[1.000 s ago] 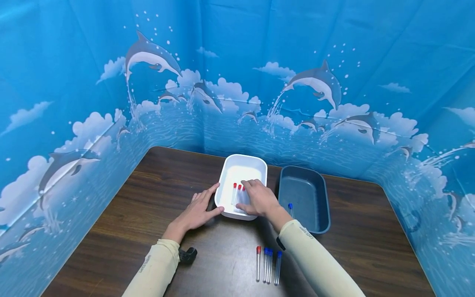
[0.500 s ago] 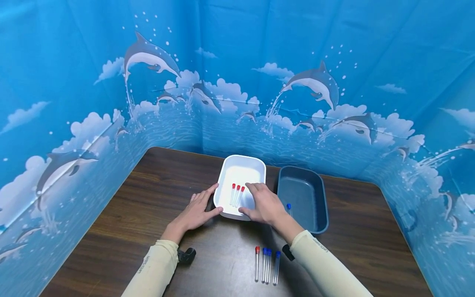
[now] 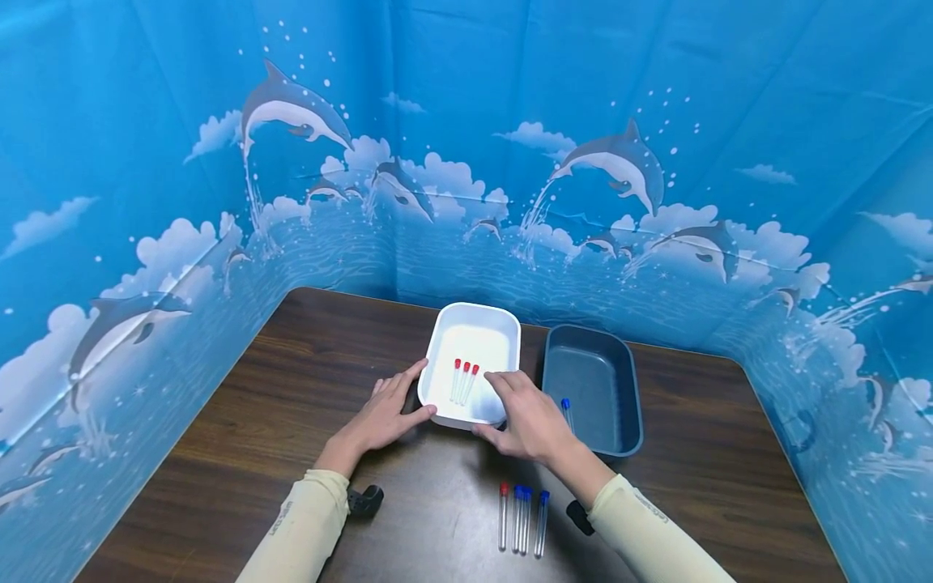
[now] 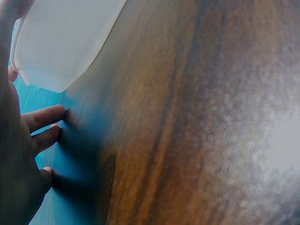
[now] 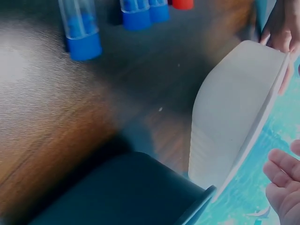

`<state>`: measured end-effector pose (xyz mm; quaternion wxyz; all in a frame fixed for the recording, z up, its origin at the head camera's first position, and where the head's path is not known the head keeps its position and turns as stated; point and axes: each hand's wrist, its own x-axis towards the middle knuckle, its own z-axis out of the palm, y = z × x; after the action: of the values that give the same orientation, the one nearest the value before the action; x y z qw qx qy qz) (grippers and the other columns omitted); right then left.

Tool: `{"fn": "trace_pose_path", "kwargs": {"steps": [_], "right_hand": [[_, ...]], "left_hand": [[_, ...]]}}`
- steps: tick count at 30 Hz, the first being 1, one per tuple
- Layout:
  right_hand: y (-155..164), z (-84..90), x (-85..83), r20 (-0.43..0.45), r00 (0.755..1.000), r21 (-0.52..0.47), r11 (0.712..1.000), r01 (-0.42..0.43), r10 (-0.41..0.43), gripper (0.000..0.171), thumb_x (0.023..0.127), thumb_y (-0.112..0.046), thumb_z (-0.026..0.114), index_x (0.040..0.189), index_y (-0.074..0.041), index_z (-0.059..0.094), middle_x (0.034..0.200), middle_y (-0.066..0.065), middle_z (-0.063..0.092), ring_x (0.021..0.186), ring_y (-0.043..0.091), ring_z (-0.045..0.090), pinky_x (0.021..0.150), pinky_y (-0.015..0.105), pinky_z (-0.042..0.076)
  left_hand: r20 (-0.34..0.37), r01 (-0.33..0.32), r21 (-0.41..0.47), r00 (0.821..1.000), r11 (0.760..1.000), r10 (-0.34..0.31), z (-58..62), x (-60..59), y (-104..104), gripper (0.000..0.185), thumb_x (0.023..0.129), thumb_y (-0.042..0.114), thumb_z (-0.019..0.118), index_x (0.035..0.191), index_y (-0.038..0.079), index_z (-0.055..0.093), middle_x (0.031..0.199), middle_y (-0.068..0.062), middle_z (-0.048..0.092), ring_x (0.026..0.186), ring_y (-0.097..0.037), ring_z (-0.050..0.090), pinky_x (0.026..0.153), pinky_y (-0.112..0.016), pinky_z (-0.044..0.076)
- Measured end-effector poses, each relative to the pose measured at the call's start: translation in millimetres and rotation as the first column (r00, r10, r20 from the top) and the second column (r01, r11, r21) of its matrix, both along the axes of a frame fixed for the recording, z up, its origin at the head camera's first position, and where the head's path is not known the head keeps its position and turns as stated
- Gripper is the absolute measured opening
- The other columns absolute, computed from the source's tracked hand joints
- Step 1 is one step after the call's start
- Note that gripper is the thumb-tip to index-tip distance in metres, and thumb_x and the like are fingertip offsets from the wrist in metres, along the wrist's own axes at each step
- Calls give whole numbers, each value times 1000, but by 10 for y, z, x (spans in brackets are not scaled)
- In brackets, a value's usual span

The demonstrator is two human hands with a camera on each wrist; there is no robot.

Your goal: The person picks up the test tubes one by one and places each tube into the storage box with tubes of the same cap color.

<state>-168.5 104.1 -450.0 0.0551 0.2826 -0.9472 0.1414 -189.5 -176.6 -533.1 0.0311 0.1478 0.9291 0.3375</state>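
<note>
Now the right hand has been drawn back out of the white tray, fingers relaxed and holding nothing, so three red-capped tubes are left lying inside; the left hand is kept flat against the tray's smooth plastic side. Four slim clear tubes lie on the wood-grain worktop
</note>
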Motion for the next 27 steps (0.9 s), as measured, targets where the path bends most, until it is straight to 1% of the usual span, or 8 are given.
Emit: {"fn": "trace_pose_path", "kwargs": {"steps": [4,8,13,19,23,27], "right_hand": [[49,1,61,-12,1000,-1,1000,-14,14,81,80,-61,70,143,-15,49,136,7,55,118,21,53,89,40,53],[87,-6,117,-28,999,-7,1000,-30,30,80,80,-61,70,143,-15,49,134,6,56,115,20,54,88,39,53],[118,-12,199,-25,999,-19,999,-32,32,79,80,-59,72,143,-16,49,135,5,55,119,19,53,91,40,52],[145,-11,298,-27,999,-30,999,-36,35,78,80,-58,73,142,-16,50,135,4,55,120,19,53,91,40,52],[171,-19,353,-25,999,-29,999,-43,42,78,79,-57,74,140,-14,51,135,4,56,120,19,52,91,40,52],[210,-25,416,8,999,-36,999,-38,38,79,78,-59,73,141,-15,51,136,4,55,121,19,52,92,42,51]], "left_hand": [[-2,-1,7,1000,1000,1,3,0,-4,86,88,71,52,157,40,10,157,-2,30,141,-28,30,113,-63,6],[-15,-1,16,1000,1000,1,3,4,2,86,89,67,54,158,37,12,157,-5,31,140,-30,30,112,-64,6],[-35,5,28,999,1000,-4,-14,6,12,85,90,63,56,158,35,14,156,-8,32,139,-34,31,110,-67,7],[-34,0,31,999,1000,1,-8,8,17,84,91,60,58,158,35,14,156,-8,32,139,-34,31,111,-66,7],[-9,-5,21,1000,1000,5,13,7,13,85,89,65,56,157,37,13,158,-4,29,141,-31,29,112,-64,6],[4,-2,11,1000,1000,2,30,4,13,87,88,69,53,157,39,11,159,-2,27,142,-29,27,113,-63,5]]}}
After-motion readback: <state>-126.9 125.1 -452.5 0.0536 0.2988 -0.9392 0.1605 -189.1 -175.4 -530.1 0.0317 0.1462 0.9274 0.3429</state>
